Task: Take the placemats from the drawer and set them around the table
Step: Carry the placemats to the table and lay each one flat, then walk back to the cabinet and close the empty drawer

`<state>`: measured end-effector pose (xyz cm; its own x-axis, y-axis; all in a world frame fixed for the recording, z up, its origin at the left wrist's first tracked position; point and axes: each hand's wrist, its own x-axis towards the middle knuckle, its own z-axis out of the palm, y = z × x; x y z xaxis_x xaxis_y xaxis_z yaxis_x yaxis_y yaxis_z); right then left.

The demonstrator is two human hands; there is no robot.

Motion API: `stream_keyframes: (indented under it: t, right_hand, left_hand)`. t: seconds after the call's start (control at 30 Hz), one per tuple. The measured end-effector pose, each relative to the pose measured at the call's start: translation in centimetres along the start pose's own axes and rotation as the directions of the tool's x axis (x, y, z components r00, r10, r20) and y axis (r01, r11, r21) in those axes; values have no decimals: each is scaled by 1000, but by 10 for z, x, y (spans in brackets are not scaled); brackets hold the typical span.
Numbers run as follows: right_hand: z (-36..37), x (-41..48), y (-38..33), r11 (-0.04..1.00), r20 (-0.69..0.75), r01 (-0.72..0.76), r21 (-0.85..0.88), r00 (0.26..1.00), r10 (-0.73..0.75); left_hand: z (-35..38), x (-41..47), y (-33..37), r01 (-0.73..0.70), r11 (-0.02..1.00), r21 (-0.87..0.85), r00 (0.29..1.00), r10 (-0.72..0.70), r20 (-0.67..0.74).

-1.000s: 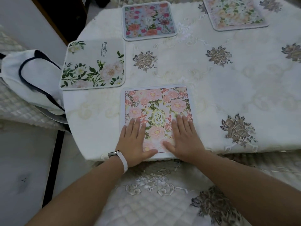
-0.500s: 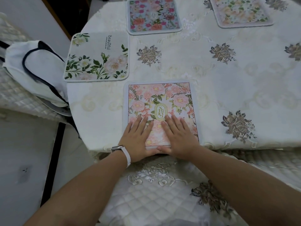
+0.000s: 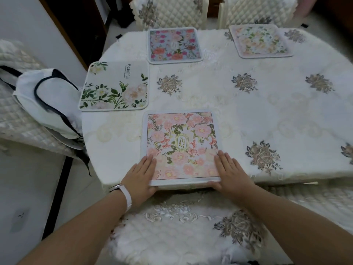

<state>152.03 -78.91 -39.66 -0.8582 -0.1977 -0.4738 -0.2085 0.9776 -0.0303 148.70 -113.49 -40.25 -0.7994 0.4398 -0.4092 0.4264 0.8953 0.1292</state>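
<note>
A pink floral placemat (image 3: 181, 142) lies at the near edge of the table (image 3: 267, 115), which has a cream embroidered cloth. My left hand (image 3: 140, 176) rests flat on the mat's near left corner, fingers straight, thumb at the front edge. My right hand (image 3: 231, 174) lies flat on the near right corner in the same way. Three other placemats lie around the table: a white one with green leaves (image 3: 114, 87) at the left, a blue-pink floral one (image 3: 174, 45) at the far side, and a pale floral one (image 3: 260, 41) at the far right.
A chair with a quilted cream cover (image 3: 181, 230) stands directly below my arms. Two more covered chairs (image 3: 168, 13) stand at the far side. A white bag with dark handles (image 3: 47, 104) lies on a chair at the left.
Both hands have slid apart from the middle of the pink placemat to its near corners. The view has lifted, showing the far chairs.
</note>
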Motion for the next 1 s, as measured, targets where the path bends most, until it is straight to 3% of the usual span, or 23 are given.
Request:
stream_keyframes:
  t: [0.17, 0.27, 0.43, 0.67, 1.0]
  right_hand:
    - [-12, -18, 7, 996, 36, -37, 85, 999, 34]
    - [-35, -16, 7, 982, 15, -61, 176, 998, 60]
    - [-81, -19, 16, 949, -92, -119, 291, 984, 152]
    - [-121, -56, 66, 981, -308, -18, 193, 948, 78]
    - [-139, -117, 210, 975, -346, -40, 221, 931, 116]
  left_hand:
    - [-22, -14, -1, 60, 990, -126, 998, -63, -20]
    - [-39, -17, 14, 86, 955, -284, 985, -123, -117]
    - [-70, -12, 52, -12, 931, -364, 961, -89, -260]
    - [-111, 14, 117, -153, 966, -208, 880, 38, -474]
    - [-158, 76, 271, -127, 983, -134, 870, 46, -490]
